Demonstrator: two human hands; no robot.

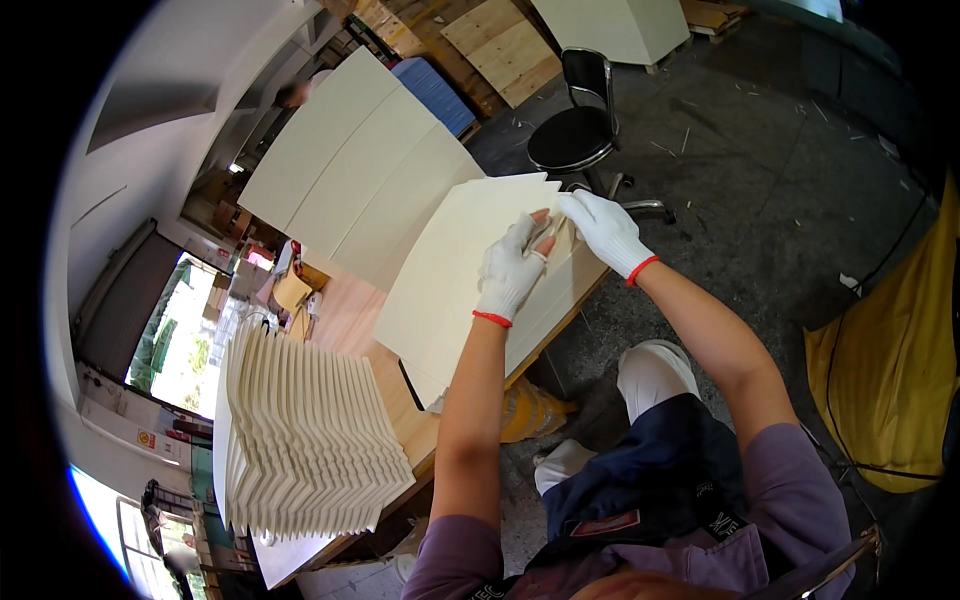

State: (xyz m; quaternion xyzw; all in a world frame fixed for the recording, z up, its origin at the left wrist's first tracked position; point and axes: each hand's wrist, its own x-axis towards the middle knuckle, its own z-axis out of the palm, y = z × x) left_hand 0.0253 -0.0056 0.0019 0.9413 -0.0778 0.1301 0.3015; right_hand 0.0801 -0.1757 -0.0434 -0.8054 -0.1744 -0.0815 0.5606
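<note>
Around 1 o'clock on the worktop (335, 312) | cream sheets (440, 260): prob light, kinda bendy, grab edges | left fingers (540, 216) spread | right fingers (578, 207) curled at edge, can't tell if gripping

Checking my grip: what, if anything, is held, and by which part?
Your right hand appears to hold a cream sheet near its far right corner; whether your left hand grips or only presses is unclear.

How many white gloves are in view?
2. The left hand wears one, over the cream sheets; the right hand wears the other, at their edge. Others could be hidden.
</note>
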